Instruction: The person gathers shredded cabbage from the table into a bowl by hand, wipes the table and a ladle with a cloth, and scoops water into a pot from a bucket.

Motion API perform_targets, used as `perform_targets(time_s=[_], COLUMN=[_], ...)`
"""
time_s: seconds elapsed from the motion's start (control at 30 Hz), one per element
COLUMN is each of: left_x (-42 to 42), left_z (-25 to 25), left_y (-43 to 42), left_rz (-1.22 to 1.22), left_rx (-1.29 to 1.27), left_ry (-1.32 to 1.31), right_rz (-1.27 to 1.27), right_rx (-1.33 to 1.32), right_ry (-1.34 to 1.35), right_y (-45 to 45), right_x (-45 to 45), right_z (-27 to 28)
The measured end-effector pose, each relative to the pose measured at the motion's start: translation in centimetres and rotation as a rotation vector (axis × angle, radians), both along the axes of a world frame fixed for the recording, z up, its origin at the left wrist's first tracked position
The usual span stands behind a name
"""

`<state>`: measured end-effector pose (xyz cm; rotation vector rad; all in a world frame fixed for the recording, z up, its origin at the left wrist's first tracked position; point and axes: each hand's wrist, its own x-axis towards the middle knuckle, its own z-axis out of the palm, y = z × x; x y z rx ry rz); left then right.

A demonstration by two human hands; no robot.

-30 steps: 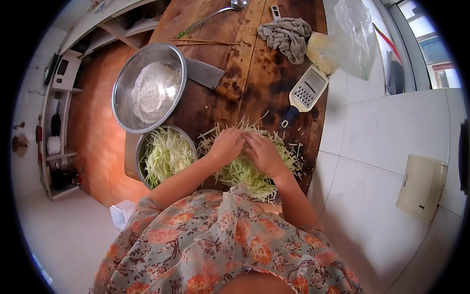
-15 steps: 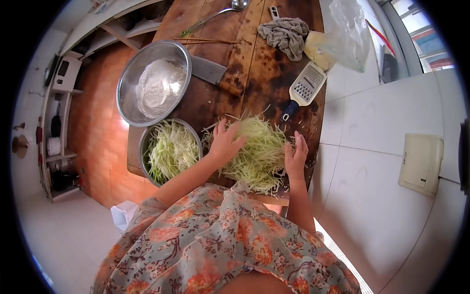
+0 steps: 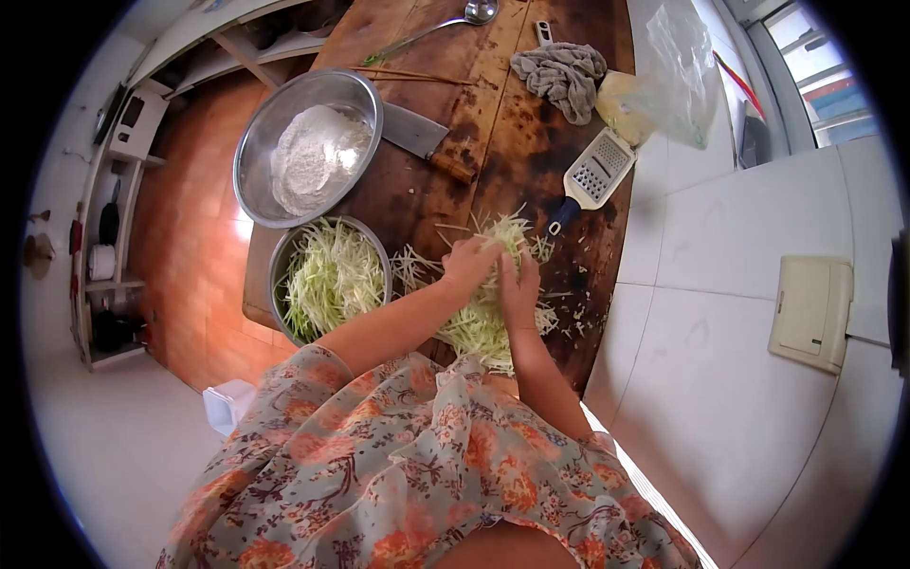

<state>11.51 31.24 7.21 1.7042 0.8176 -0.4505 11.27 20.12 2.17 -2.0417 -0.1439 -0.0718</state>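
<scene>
A loose heap of pale-green vegetable shreds (image 3: 479,327) lies on the dark wooden table in front of me. My left hand (image 3: 470,266) is closed around shreds at the heap's left side. Close against it, my right hand (image 3: 518,289) presses in from the right with its fingers bent over the shreds. A clump sticks up beyond both hands, and part of the heap is hidden under them. To the left stands a metal bowl (image 3: 387,275) filled with similar shreds. Stray shreds lie between this bowl and the heap.
Behind the filled bowl, a larger steel bowl (image 3: 245,185) holds white powder (image 3: 318,156). A cleaver (image 3: 412,130) lies beside it. Farther right are a grater (image 3: 599,171), a grey cloth (image 3: 561,78) and a clear plastic bag (image 3: 678,85). Chopsticks (image 3: 417,76) and a ladle (image 3: 427,33) lie at the back.
My hands have come together from the heap's two sides, the right moving left and the left moving slightly right. The shreds between them are bunched into a narrower clump.
</scene>
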Motion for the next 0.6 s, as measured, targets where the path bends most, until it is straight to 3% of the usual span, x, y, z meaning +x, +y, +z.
perform_targets(time_s=[0.13,0.2,0.33,0.43,0.6], left_x=[-0.8,-1.1,-1.5,-1.9,-3.2], left_z=[-2.2,-2.4,-1.2,1.3,5.1], left_y=[-0.3,-0.6,-0.5,-0.3,1.5], left_rz=[0.085,0.117,0.097,0.111,0.123], left_rx=[-0.039,-0.032,-0.007,0.091,0.049], left_ry=[-0.183,-0.359,-0.533,-0.659,-0.795], right_rz=[0.007,-0.030,-0.064,-0.077,-0.057], right_rx=[0.147,0.348,0.323,0.300,0.295], right_ry=[0.022,0.077,0.007,-0.074,-0.143], right_y=[0.6,0.8,1.0,1.6,3.6], right_x=[-0.3,-0.5,-0.6,-0.9,-2.2], right_z=[1.8,2.2,2.7,5.0,9.5])
